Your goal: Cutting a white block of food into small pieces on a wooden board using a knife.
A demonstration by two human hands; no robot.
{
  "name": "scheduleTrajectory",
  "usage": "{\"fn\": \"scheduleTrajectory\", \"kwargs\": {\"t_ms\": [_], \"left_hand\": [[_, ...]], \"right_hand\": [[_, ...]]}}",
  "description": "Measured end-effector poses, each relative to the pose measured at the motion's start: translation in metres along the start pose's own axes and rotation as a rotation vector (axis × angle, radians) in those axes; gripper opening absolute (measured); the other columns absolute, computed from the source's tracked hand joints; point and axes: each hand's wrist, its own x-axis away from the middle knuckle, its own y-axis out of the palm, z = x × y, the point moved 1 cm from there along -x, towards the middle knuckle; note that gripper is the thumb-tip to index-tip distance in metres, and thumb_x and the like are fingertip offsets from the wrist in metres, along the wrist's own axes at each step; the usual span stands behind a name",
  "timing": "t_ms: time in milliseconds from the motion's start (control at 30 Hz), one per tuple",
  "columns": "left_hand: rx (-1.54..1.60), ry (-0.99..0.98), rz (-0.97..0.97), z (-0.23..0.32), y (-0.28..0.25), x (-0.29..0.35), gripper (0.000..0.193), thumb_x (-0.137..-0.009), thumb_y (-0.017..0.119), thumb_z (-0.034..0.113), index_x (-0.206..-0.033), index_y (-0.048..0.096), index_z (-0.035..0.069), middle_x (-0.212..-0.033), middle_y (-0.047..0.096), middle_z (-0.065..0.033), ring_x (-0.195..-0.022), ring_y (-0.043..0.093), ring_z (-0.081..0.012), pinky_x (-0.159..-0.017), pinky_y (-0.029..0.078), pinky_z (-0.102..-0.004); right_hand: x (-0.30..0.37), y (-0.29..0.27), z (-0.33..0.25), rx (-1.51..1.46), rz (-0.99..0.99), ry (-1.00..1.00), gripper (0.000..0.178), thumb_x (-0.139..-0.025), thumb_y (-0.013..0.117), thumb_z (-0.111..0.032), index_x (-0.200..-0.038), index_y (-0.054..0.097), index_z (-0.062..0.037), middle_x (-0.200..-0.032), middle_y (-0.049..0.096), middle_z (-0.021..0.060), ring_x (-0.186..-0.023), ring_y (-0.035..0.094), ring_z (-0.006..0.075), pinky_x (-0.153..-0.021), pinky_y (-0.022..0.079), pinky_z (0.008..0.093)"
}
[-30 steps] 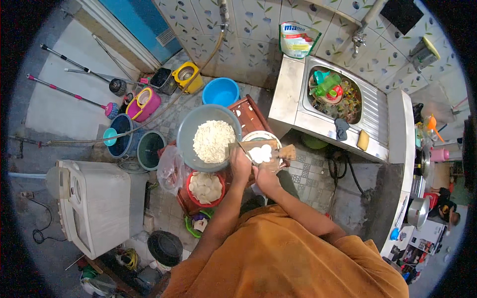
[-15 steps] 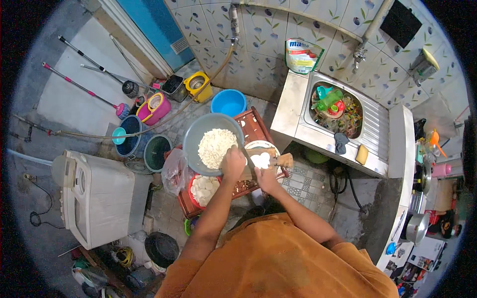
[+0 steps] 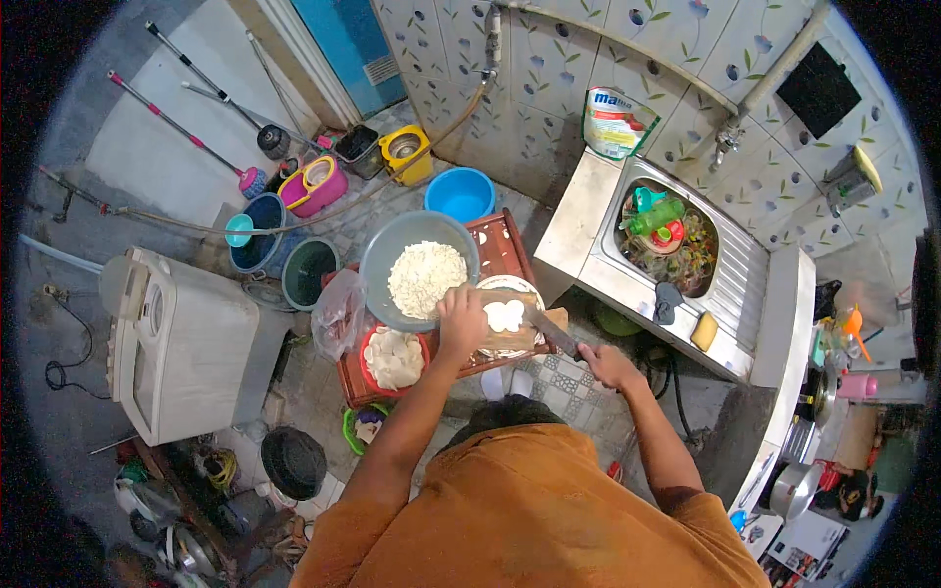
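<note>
My right hand (image 3: 610, 367) grips the dark handle of a knife (image 3: 556, 336). Its blade points up and left over a wooden cutting board (image 3: 529, 339). Round white slices (image 3: 505, 316) lie on the board beside the blade. My left hand (image 3: 461, 318) is at the board's left end, next to the bowl's rim, with its fingers curled; what they hold, if anything, is hidden. A large grey bowl (image 3: 377, 250) holds many chopped white pieces (image 3: 427, 279). Below it, a red bowl (image 3: 369, 370) contains larger white pieces (image 3: 395, 359). A white plate (image 3: 534, 291) shows under the board.
A low reddish-brown table (image 3: 498, 245) carries the bowls. Close by are a clear plastic bag (image 3: 339, 318), a blue basin (image 3: 461, 196) and several buckets. A sink (image 3: 720, 235) full of items is at right; a washing machine (image 3: 196, 353) stands at left. A hose (image 3: 368, 196) crosses behind.
My right hand has moved right with the knife, whose blade has swung from the bowl side to the right of the slices. My left hand stays near the bowl's rim. The view has shifted slightly.
</note>
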Motion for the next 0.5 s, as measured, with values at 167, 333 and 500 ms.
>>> {"fn": "scheduleTrajectory", "kwargs": {"t_ms": [167,333,500], "left_hand": [[0.17,-0.106,-0.063,0.02,0.016,0.042,0.035,-0.078,0.054,0.004,-0.112,0.053,-0.003,-0.118,0.05,-0.0199,-0.101,0.054,-0.0384,-0.085,0.045,-0.0459],[0.157,-0.208,-0.146,0.034,0.033,0.048,0.049,-0.084,0.057,0.012,-0.128,0.041,-0.004,-0.123,0.043,-0.0238,-0.107,0.051,-0.0403,-0.09,0.045,-0.0432],[0.121,-0.242,-0.159,0.043,0.035,0.044,0.06,-0.085,0.062,0.021,-0.133,0.036,-0.003,-0.124,0.042,-0.0247,-0.111,0.048,-0.0393,-0.093,0.042,-0.0432]], "right_hand": [[-0.02,-0.015,-0.015,0.218,-0.086,-0.058,0.059,-0.095,0.03,-0.052,-0.1,0.068,-0.0079,-0.084,0.064,0.0267,-0.088,0.063,0.0407,-0.08,0.049,0.0462],[-0.035,-0.014,-0.035,0.293,-0.089,-0.06,0.065,-0.093,0.029,-0.051,-0.096,0.066,0.0023,-0.099,0.063,0.0282,-0.096,0.061,0.0421,-0.089,0.046,0.0478],[-0.05,-0.004,-0.048,0.297,-0.088,-0.12,0.053,-0.094,0.032,-0.048,-0.102,0.067,-0.0088,-0.1,0.064,0.0238,-0.097,0.06,0.0388,-0.087,0.047,0.0463]]}}
